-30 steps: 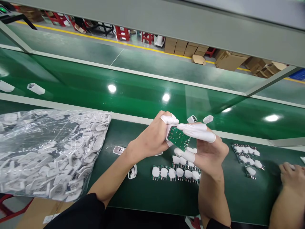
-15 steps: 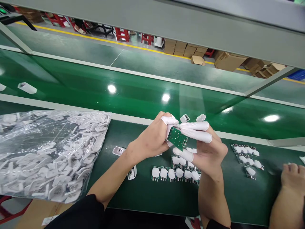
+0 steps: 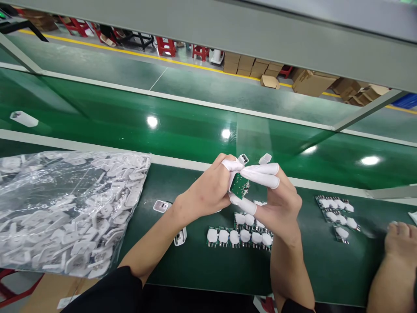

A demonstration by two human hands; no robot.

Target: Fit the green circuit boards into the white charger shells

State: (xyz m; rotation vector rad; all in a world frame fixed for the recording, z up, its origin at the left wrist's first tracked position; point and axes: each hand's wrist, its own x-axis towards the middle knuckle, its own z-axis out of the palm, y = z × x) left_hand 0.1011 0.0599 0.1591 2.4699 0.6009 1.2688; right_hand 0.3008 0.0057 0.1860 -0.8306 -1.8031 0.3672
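My left hand (image 3: 213,187) is closed around a white plastic housing, mostly hidden by the fingers. My right hand (image 3: 280,208), with white finger cots, pinches a green circuit board (image 3: 239,186) between thumb and fingers. The board's inner end sits in the housing's mouth; its solder side shows, and its outer end sticks out. Below the hands, several circuit boards with white pads (image 3: 239,237) lie in rows on the dark green table. Near my left forearm lie a white housing part (image 3: 162,205) and another open white housing (image 3: 180,237).
A clear bag of white plastic parts (image 3: 97,226) covers the table's left. Beyond the pale rail, white housings (image 3: 265,158) lie on a green belt (image 3: 189,126). More padded boards (image 3: 335,213) lie right, near another person's hand (image 3: 400,237). A grey beam (image 3: 208,30) crosses overhead.
The circuit board has gone deeper into the housing, with less of it showing. My right hand has moved left, toward my left hand. The housings on the belt have shifted left.
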